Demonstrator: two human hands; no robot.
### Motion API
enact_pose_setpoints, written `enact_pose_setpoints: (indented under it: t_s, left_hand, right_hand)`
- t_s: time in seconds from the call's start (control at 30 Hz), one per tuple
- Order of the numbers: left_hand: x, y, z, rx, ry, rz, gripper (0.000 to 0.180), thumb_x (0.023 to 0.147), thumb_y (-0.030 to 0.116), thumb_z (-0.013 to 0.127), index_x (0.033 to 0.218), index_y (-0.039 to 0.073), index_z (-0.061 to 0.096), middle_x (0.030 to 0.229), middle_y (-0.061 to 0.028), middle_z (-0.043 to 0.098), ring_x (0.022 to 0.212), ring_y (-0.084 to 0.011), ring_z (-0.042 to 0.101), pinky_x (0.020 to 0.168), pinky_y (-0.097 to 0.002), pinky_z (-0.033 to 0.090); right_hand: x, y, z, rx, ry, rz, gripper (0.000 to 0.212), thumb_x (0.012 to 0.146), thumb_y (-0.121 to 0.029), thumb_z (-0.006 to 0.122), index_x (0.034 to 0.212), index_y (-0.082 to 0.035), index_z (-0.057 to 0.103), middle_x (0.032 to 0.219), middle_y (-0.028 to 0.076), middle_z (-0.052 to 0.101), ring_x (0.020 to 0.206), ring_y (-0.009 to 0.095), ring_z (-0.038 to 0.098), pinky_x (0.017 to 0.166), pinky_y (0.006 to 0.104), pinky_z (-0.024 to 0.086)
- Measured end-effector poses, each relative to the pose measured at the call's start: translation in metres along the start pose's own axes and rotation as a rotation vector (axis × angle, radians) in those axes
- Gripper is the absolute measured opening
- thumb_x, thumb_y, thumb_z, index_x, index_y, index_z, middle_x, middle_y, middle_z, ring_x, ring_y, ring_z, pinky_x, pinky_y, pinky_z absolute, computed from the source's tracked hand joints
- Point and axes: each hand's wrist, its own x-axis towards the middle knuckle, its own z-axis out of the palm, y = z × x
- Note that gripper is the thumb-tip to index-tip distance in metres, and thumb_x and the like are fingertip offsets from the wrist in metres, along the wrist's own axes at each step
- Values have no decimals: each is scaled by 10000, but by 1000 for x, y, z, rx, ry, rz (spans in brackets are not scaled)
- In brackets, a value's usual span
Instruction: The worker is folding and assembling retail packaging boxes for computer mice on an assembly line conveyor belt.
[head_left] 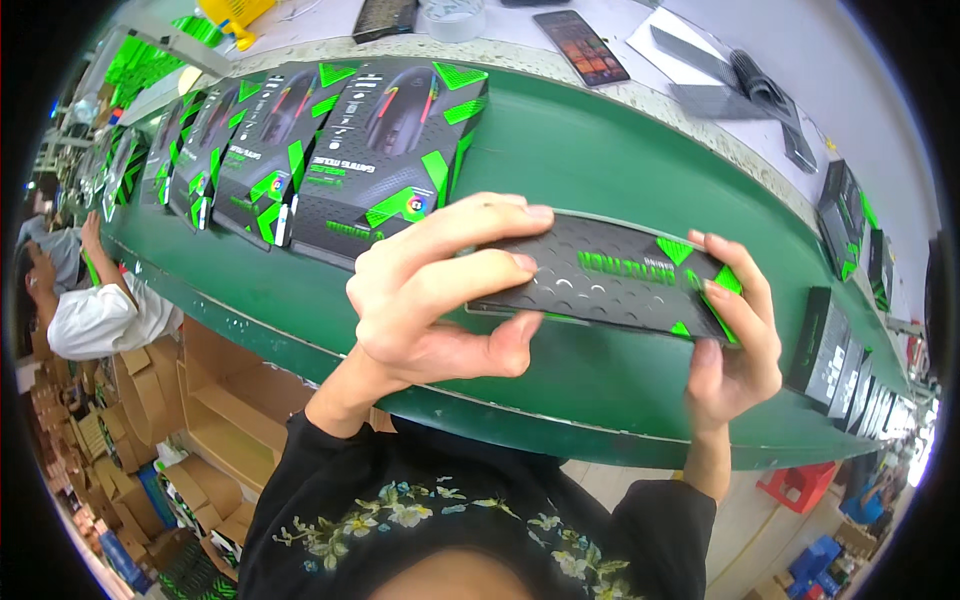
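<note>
A black and green mouse box (610,275) is held up over the green conveyor belt, one narrow side facing me. My left hand (440,285) grips its left end, fingers over the top edge and thumb below. At the other end my right hand (738,335) closes on the box, with fingers on the upper corner and thumb underneath. Just left of my left hand, a matching mouse box (385,150) leans at the head of a row of similar boxes (265,160) running away to the left.
More boxes (828,350) line the belt (590,150) at the right. A phone (582,48), a tape roll (453,18) and grey strips (735,90) lie on the shelf behind. Cardboard cartons (235,400) stand below left, near another person (100,310). A red stool (797,485) is at lower right.
</note>
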Motion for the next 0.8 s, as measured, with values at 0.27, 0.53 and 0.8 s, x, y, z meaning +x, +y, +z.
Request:
enact_pose_setpoints:
  t_s: [0.27,0.53,0.8]
  left_hand:
    - [-7,23,23,-354,208,-342,427,607,71,656,1025,9,596,1254,-296,475,1056,-341,569,926,-433,465]
    - [-20,13,27,-614,113,-339,462,625,252,652,1023,19,611,1163,-331,517,1095,-361,528,947,-449,422]
    - [-20,2,27,-873,153,-337,296,794,221,646,1002,13,621,1240,-380,495,1111,-387,555,971,-463,444]
  right_hand:
    - [-17,-18,16,153,183,144,263,735,-31,560,965,24,675,1285,307,498,1193,433,515,1009,564,404]
    - [-29,-22,15,338,221,337,237,813,-295,630,851,-89,742,1402,291,437,1229,405,466,1035,550,345]
    - [-32,-12,-4,403,82,363,536,878,-298,498,1355,-60,548,1434,323,366,1274,425,436,1071,525,360]
